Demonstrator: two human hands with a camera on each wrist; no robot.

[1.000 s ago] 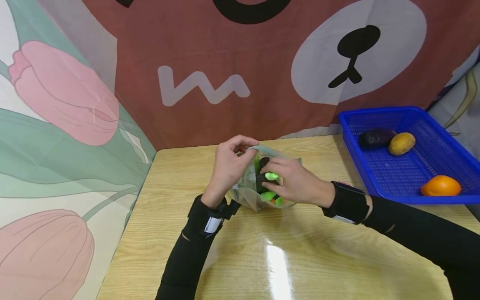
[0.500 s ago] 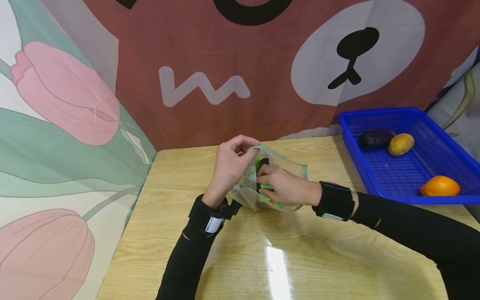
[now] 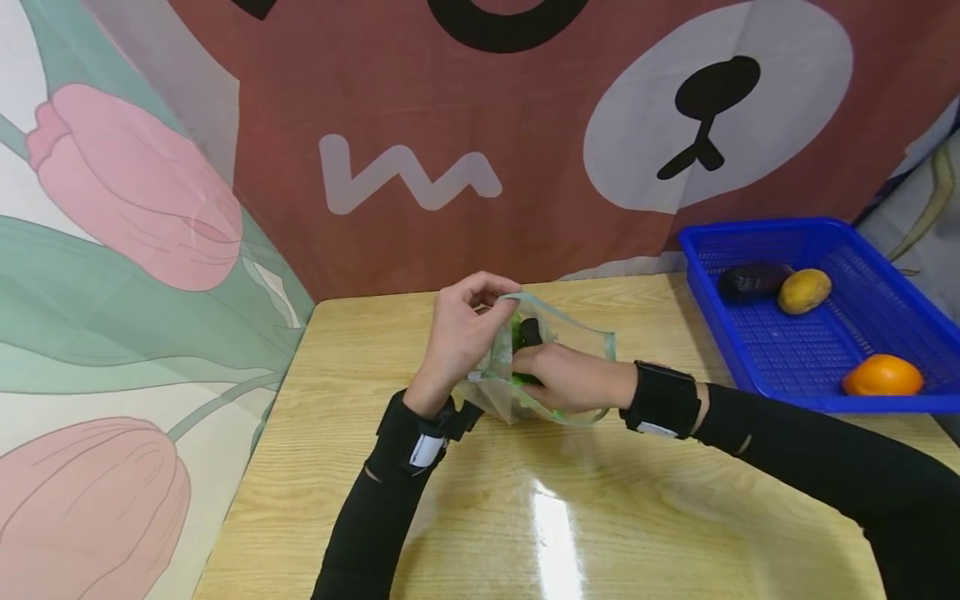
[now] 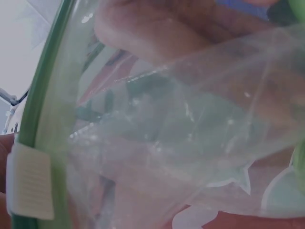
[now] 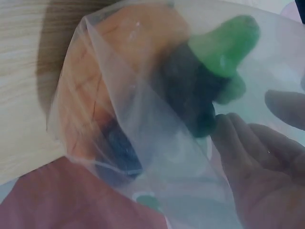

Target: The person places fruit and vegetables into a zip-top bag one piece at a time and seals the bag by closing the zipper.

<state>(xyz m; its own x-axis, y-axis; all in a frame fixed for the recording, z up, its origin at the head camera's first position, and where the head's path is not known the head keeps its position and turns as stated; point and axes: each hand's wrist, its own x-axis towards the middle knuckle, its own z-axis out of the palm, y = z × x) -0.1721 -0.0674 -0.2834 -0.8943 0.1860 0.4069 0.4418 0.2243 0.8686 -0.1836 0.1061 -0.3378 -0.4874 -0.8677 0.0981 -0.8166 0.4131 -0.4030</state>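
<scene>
A clear zip bag [image 3: 497,402] with a green rim stands on the table, its mouth spread. My left hand [image 3: 467,337] pinches the rim at the upper left. The bag's white slider [image 4: 31,181] shows close up in the left wrist view. My right hand [image 3: 572,379] reaches inside, fingertips hidden from the head view. In the right wrist view its fingers extend beside a dark eggplant [image 5: 183,81] with a green cap, the thumb apart from it. A large orange piece with dark lines [image 5: 128,47] lies deeper in the bag. A black end [image 3: 530,332] pokes up inside.
A blue plastic basket [image 3: 847,404] stands at the right on the wooden table [image 3: 360,358]. It holds a dark eggplant-like piece [image 3: 752,282], a yellow oval piece [image 3: 804,292] and an orange [image 3: 883,375]. A printed cloth [image 3: 405,242] hangs behind the table.
My right hand has moved left and deeper into the bag with the green-capped eggplant, whose cap is now out of the head view. The bag's right rim has come into view. My left hand has stayed put.
</scene>
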